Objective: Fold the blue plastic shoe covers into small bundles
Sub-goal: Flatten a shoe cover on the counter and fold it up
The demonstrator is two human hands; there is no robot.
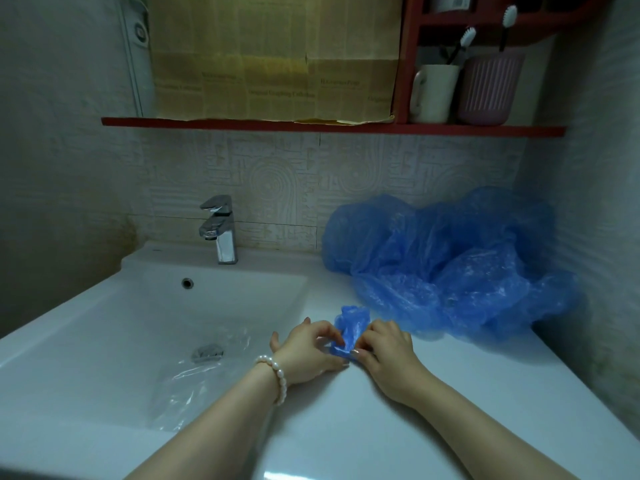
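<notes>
Hands meet over one crumpled shoe cover (349,329) in the head view, low and just right of centre on the white worktop (433,403). The left hand (306,351), with a pearl bracelet (275,374) at its wrist, pinches the cover's left side with curled fingers; the right hand (386,348) pinches the right side, its fingertips pressing the lower fold against the worktop. Both hands are clamped on the same piece, nearly touching each other, and the cover already looks gathered into a narrow wad with a ruffled end sticking up on the far side.

Further back and to the right, against the wall, lies a loose pile of blue shoe covers (446,268), puffed up and not yet folded. To the left is the sink basin (104,323), with a sheet of clear plastic (194,379) lying in it near the drain, and the tap (220,228) behind. A red shelf (332,125) above carries a white mug (433,93) and a ribbed cup (490,88) with toothbrushes.

The film looks very thin, light and springy, so it will likely try to unfold once released and may slide on the glossy worktop. Holding it at the gathered elastic edge and pressing each fold flat seems the surest grip.
</notes>
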